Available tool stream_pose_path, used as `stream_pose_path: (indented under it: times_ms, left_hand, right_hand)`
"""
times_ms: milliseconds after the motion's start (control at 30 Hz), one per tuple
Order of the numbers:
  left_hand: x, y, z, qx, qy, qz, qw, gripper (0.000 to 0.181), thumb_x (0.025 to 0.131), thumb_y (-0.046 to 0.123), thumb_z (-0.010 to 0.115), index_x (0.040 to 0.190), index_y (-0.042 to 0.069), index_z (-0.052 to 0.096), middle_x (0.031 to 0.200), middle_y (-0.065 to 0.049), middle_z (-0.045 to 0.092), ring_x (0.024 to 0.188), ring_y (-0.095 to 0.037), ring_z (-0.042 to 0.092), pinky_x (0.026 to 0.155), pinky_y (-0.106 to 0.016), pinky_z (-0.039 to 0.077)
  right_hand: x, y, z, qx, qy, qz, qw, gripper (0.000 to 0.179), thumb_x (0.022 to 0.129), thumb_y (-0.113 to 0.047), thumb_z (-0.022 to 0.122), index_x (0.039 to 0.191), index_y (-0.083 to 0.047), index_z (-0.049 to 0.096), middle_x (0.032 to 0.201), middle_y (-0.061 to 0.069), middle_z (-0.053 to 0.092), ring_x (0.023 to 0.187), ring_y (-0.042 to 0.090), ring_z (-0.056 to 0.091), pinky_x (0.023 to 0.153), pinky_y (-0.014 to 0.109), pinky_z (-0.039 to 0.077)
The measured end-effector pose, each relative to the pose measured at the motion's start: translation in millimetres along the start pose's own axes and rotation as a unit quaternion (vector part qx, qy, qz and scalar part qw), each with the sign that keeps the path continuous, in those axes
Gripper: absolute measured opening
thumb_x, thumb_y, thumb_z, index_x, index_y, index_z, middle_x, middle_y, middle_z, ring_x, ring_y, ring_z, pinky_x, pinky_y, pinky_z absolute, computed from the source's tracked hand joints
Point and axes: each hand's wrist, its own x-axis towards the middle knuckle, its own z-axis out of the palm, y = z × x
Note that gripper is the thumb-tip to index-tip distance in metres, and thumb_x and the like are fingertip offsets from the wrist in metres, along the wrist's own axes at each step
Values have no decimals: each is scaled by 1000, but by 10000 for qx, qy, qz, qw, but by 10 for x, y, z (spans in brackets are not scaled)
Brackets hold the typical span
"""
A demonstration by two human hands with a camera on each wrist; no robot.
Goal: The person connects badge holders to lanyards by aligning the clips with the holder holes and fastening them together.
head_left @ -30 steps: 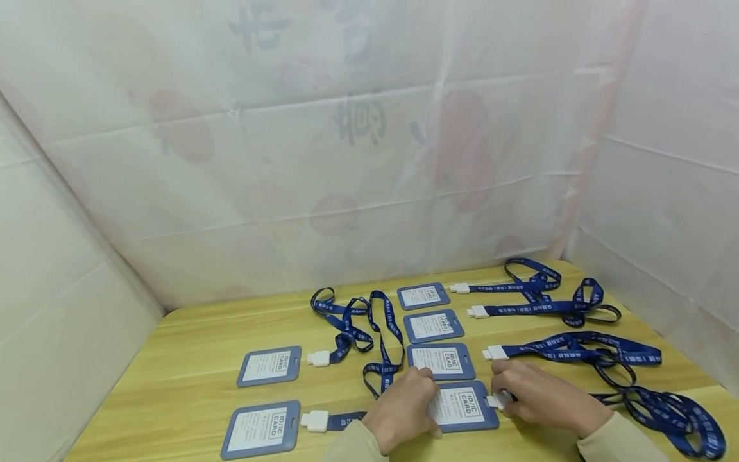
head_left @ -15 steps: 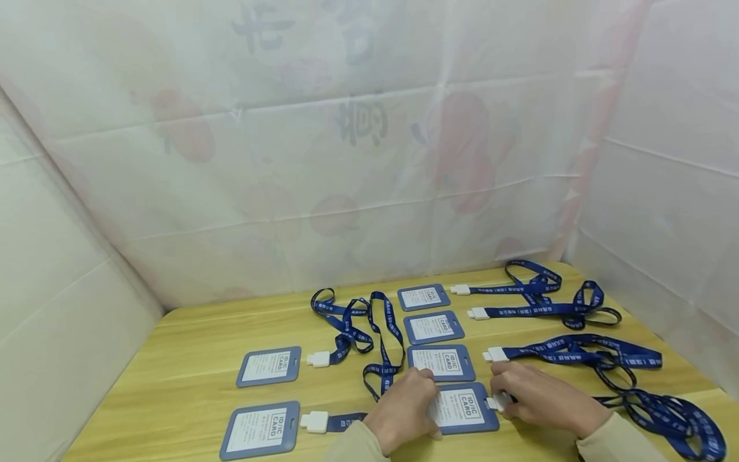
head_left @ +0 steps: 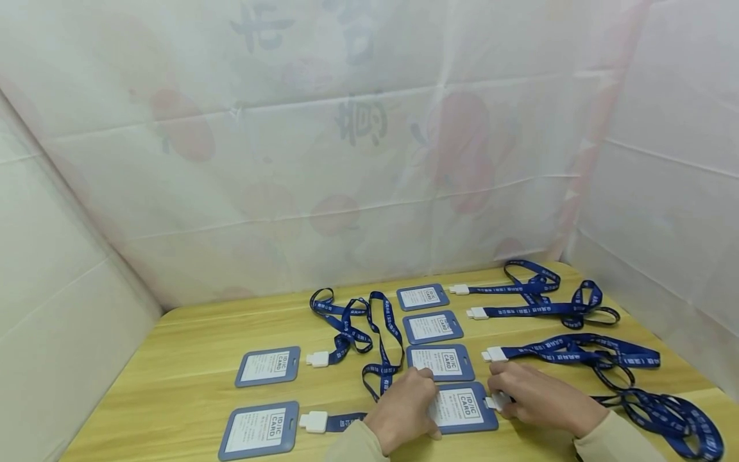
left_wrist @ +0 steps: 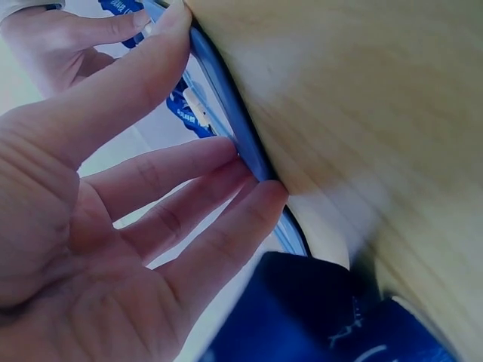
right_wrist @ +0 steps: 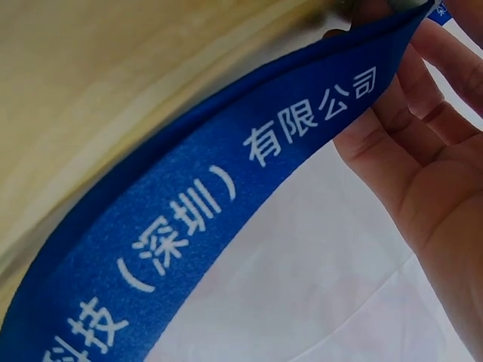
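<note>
My left hand (head_left: 403, 407) grips the left end of a blue ID card holder (head_left: 462, 409) lying on the table at the front. In the left wrist view the thumb and fingers press on the edge of that card holder (left_wrist: 226, 90). Just right of the holder, my right hand (head_left: 534, 396) pinches the white plastic clip (head_left: 498, 402) of a blue lanyard. The clip's tip is at the holder's slotted end; whether they are joined cannot be told. The printed lanyard strap (right_wrist: 204, 204) runs from the right fingers across the right wrist view.
Behind the left hand lie three more card holders (head_left: 441, 362) in a column, with clipped lanyards (head_left: 577, 351) to their right. On the left are two card holders (head_left: 260, 430), with white clips (head_left: 314, 421) and straps beside them. A pale curtain (head_left: 346, 192) encloses the wooden table (head_left: 173, 359).
</note>
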Motion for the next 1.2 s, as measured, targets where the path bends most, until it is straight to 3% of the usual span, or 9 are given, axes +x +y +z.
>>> stream_pose_path:
  times_ms: [800, 1200]
  left_hand:
    - [5, 9, 5, 146, 20, -35, 9999, 45, 58, 27, 98, 96, 11, 80, 93, 6, 66, 80, -6, 51, 76, -18, 50]
    - [13, 14, -3, 136, -36, -4, 9999, 44, 58, 27, 98, 95, 11, 80, 92, 6, 65, 80, -6, 50, 76, -18, 49]
  right_hand:
    - [13, -8, 0, -110, 61, -60, 9999, 17, 78, -5, 84, 91, -11, 76, 88, -12, 53, 71, 0, 43, 61, 25, 50]
    - [6, 0, -2, 81, -26, -24, 10000, 18, 78, -3, 83, 91, -13, 76, 87, -15, 49, 71, 2, 42, 60, 25, 47]
